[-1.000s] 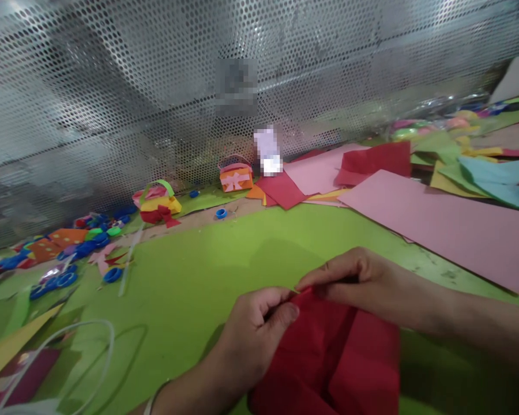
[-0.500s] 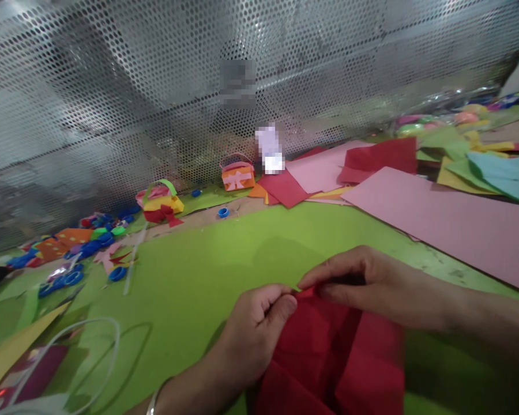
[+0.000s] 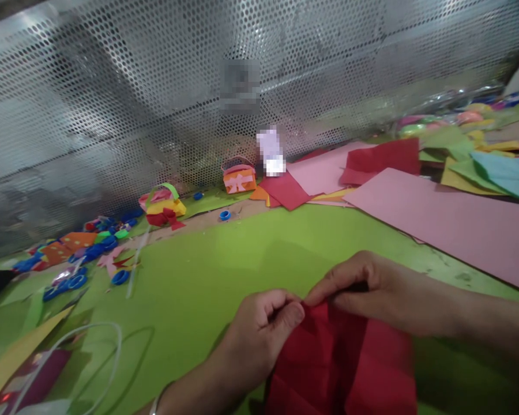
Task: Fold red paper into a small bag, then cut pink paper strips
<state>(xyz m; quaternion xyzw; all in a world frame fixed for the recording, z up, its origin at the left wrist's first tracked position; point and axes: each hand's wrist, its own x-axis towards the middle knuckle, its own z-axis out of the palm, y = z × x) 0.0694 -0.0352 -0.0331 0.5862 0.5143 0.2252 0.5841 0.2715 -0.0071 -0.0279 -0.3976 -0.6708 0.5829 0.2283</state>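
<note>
1. Perforated metal panel backs a green work surface; loose sheets, incl. a large pink sheet, sit right, blue rings and scraps left.
2. Folded red sheet is front and centre, close to the wearer, running off the bottom of view.
3. Left hand: pinching its far-left corner, thumb on top. Probably anchors the corner.
4. Right hand: gripping the far edge between index and thumb, fingertips right by the left thumb. Likely keeps the layers lined up.
5. Clutter sits around the rim, presumably to leave elbow room mid-surface.
6. Vs. one second ago: same two pinches; hands and red sheet sit slightly lower and further right. Orange mini bag unmoved by the panel, bar slight camera drift.
</note>
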